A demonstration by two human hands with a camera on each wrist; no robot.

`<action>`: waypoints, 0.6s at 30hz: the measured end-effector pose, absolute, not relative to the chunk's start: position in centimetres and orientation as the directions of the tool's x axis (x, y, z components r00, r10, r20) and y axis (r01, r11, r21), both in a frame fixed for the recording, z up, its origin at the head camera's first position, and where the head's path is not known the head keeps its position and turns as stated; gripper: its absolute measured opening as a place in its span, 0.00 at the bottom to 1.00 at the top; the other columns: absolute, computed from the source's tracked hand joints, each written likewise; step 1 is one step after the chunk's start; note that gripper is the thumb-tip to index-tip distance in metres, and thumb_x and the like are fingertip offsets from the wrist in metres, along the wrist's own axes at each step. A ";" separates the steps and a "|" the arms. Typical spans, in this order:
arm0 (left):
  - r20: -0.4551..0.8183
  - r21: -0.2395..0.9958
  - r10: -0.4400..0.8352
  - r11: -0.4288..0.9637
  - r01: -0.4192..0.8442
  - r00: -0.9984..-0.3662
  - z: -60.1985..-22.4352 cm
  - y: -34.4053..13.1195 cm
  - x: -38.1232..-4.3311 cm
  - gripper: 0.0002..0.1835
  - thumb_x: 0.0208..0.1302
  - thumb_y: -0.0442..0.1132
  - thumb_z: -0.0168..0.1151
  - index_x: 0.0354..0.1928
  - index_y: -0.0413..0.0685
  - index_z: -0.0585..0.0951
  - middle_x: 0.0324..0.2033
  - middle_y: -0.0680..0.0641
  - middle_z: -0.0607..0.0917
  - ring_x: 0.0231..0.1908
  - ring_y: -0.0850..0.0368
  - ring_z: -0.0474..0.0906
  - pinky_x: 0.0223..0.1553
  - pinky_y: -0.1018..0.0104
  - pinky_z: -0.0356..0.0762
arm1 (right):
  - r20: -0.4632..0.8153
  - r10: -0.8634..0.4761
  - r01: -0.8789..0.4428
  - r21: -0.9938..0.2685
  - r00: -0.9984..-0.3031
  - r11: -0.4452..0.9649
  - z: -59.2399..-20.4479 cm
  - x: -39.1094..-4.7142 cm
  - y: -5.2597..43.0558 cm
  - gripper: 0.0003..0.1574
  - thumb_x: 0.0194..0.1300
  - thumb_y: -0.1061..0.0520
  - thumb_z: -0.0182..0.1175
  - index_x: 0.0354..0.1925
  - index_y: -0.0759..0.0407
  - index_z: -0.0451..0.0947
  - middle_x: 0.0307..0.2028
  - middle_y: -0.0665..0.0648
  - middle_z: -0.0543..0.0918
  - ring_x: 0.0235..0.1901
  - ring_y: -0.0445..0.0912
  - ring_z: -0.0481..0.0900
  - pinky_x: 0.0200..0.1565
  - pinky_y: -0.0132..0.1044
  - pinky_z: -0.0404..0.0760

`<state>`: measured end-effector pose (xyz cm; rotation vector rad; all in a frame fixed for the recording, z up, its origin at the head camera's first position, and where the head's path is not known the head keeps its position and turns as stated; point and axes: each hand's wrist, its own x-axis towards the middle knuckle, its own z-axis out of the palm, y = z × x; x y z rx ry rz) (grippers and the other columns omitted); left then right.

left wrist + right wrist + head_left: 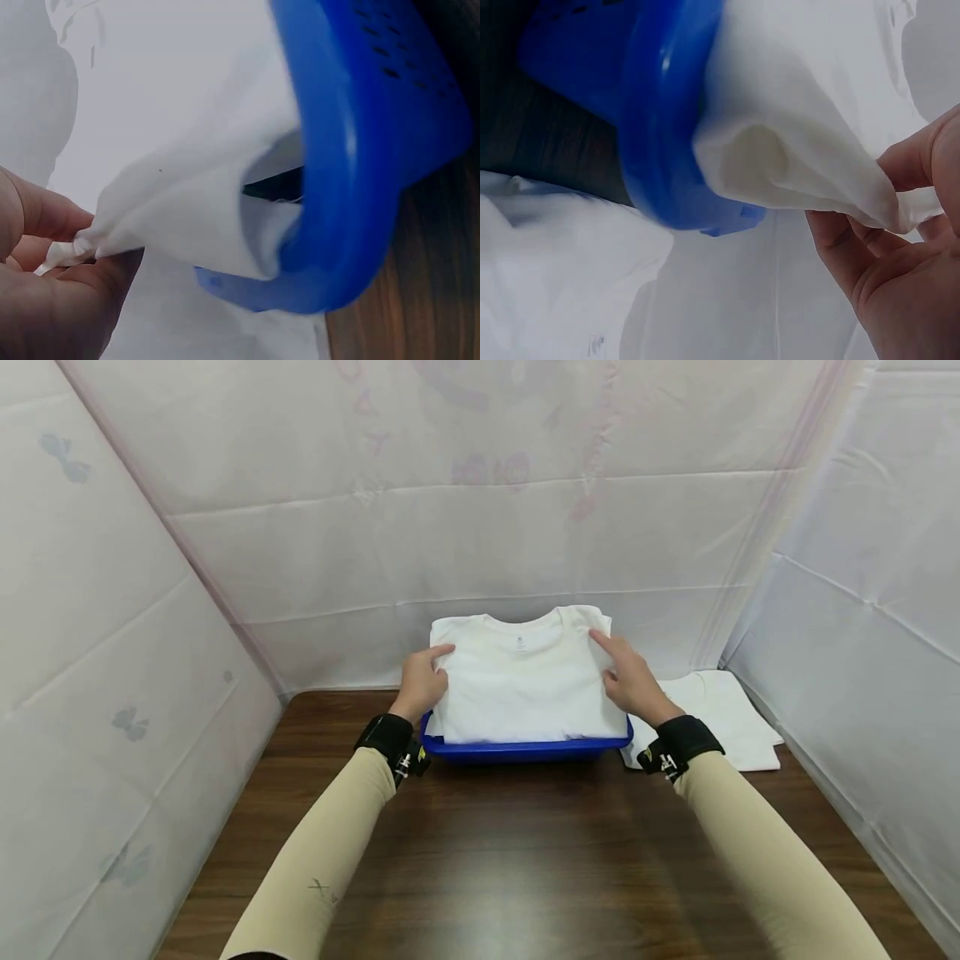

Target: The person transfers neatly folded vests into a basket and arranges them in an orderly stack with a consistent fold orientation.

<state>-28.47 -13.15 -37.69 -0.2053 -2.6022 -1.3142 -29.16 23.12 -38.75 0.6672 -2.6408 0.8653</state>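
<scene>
A white T-shirt (525,685), its neckline at the top, stands tilted up over a blue basket (525,748). My left hand (422,681) pinches the shirt's left edge between thumb and fingers; the left wrist view shows the bunched cloth (86,240) in that grip. On the other side my right hand (632,681) pinches the right edge, and the fold of cloth (885,202) shows between thumb and fingers in the right wrist view. The shirt's lower part lies within the basket rim (349,165), which has small holes in its wall below.
Another white folded garment (723,718) lies on the brown wooden table (495,852), right of the basket and partly behind my right wrist. White sheeting (480,543) hangs behind the table and along both sides.
</scene>
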 end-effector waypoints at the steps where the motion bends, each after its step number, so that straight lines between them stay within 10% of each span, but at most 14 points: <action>1: 0.239 0.779 0.035 0.589 0.213 -0.970 -37.9 -13.2 -28.5 0.30 0.65 0.21 0.48 0.68 0.42 0.78 0.34 0.40 0.76 0.35 0.51 0.67 0.37 0.64 0.67 | 0.381 -0.336 -0.496 -0.485 -0.861 0.720 -38.8 -29.2 23.0 0.45 0.65 0.76 0.49 0.79 0.66 0.56 0.69 0.75 0.65 0.64 0.65 0.69 0.61 0.59 0.72; 5: 0.202 0.799 0.031 0.573 0.183 -0.979 -38.8 -13.6 -28.6 0.28 0.67 0.22 0.50 0.69 0.39 0.77 0.62 0.33 0.78 0.26 0.52 0.63 0.30 0.63 0.65 | 0.308 -0.320 -0.439 -0.505 -0.896 0.743 -39.2 -29.5 22.8 0.44 0.67 0.75 0.51 0.79 0.66 0.56 0.72 0.74 0.63 0.71 0.67 0.63 0.67 0.61 0.68; 8: 0.178 0.802 0.017 0.577 0.155 -0.984 -39.5 -13.9 -28.8 0.27 0.68 0.23 0.51 0.69 0.38 0.76 0.63 0.33 0.77 0.24 0.51 0.61 0.25 0.64 0.62 | 0.274 -0.313 -0.413 -0.508 -0.910 0.756 -39.6 -29.6 22.6 0.44 0.67 0.75 0.52 0.79 0.65 0.56 0.73 0.74 0.62 0.73 0.67 0.60 0.69 0.61 0.66; 14: 0.129 0.786 0.002 0.609 0.104 -0.992 -40.4 -14.1 -28.8 0.26 0.70 0.26 0.53 0.69 0.37 0.76 0.62 0.34 0.77 0.49 0.44 0.71 0.34 0.63 0.68 | 0.252 -0.339 -0.421 -0.483 -0.906 0.768 -40.4 -29.7 22.3 0.45 0.64 0.76 0.53 0.78 0.69 0.56 0.73 0.75 0.62 0.73 0.68 0.60 0.71 0.60 0.63; 18: 0.109 0.777 -0.001 0.624 0.084 -0.994 -40.6 -14.0 -28.8 0.26 0.71 0.27 0.53 0.70 0.40 0.75 0.51 0.33 0.78 0.34 0.48 0.68 0.29 0.65 0.65 | 0.209 -0.345 -0.404 -0.476 -0.915 0.781 -40.3 -29.5 22.3 0.44 0.66 0.74 0.54 0.78 0.69 0.55 0.74 0.74 0.61 0.74 0.68 0.58 0.72 0.60 0.61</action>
